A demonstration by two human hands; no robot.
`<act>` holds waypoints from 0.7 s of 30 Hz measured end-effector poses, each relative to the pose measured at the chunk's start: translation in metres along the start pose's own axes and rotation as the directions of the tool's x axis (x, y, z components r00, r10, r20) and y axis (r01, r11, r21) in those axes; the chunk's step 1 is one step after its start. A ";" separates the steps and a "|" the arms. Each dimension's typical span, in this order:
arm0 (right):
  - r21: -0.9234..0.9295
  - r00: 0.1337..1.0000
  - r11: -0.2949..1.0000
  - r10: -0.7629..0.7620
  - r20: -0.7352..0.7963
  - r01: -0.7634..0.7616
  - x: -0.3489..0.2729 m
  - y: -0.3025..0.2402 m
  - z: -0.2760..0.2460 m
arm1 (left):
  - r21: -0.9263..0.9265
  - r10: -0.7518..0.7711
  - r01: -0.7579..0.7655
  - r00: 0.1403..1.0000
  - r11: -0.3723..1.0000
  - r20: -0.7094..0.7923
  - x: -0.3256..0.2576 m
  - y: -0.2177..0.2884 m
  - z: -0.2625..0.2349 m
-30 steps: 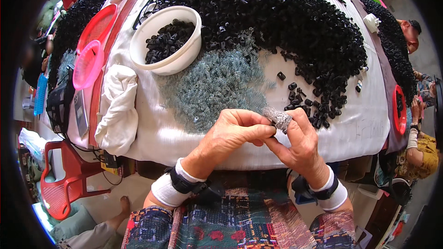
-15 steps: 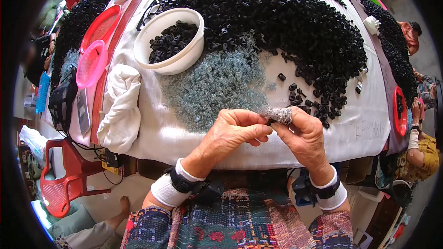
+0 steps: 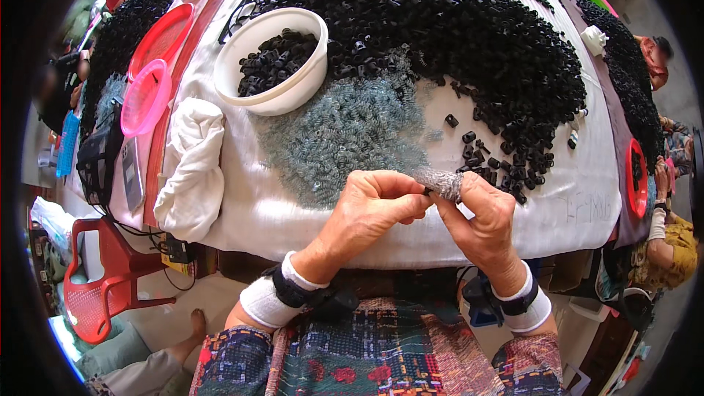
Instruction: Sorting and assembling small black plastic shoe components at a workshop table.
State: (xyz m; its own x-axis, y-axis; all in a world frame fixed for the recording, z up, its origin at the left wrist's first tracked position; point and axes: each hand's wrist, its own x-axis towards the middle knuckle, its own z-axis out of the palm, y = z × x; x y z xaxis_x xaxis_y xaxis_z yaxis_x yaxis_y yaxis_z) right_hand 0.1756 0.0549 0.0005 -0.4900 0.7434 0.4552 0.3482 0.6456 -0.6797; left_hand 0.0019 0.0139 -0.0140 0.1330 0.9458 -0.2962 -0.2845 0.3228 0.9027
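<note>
Both my hands meet above the near edge of the white-covered table. My left hand (image 3: 374, 205) pinches a small black plastic part (image 3: 430, 191) between thumb and forefinger; the fingers hide most of it. At the same spot my right hand (image 3: 480, 216) closes its thumb and forefinger on the part, the forefinger wrapped in a grey knitted finger cover (image 3: 442, 185). Just beyond lies a heap of small clear-grey coil springs (image 3: 348, 136). Behind it spreads a big pile of black plastic parts (image 3: 440, 22), which look like cord-lock pieces. Several loose black ones (image 3: 469, 152) lie near my right hand.
A white bowl (image 3: 293, 100) of black parts stands at the springs' far left. Left of it are a crumpled white cloth (image 3: 192, 172), a pink basket (image 3: 132, 119) and a red one (image 3: 176, 17). A red chair (image 3: 110, 279) stands lower left. Other people sit at both sides.
My hands stay together at nearly the same place. My right thumb has shifted slightly, and the left fingers have curled in a little. The black part is less visible.
</note>
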 end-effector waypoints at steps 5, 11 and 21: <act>0.023 0.999 0.999 -0.039 0.026 0.039 0.004 0.003 0.005 | -0.100 -0.065 0.065 0.998 0.993 0.001 0.003 -0.002 -0.004; 0.130 0.995 0.987 0.085 0.048 -0.090 0.004 0.003 0.005 | -0.170 -0.088 0.088 0.996 0.981 0.005 0.005 -0.005 -0.009; 0.248 0.985 0.954 0.172 0.021 -0.172 0.004 0.009 0.013 | -0.077 0.015 -0.018 0.999 0.997 -0.037 0.004 -0.004 -0.006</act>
State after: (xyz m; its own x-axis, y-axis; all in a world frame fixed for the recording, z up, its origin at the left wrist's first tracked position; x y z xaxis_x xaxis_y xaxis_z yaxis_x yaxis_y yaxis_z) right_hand 0.1666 0.0619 -0.0113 -0.4398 0.8394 0.3193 0.2182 0.4447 -0.8687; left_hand -0.0017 0.0169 -0.0210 0.0939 0.9512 -0.2940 -0.3588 0.3078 0.8812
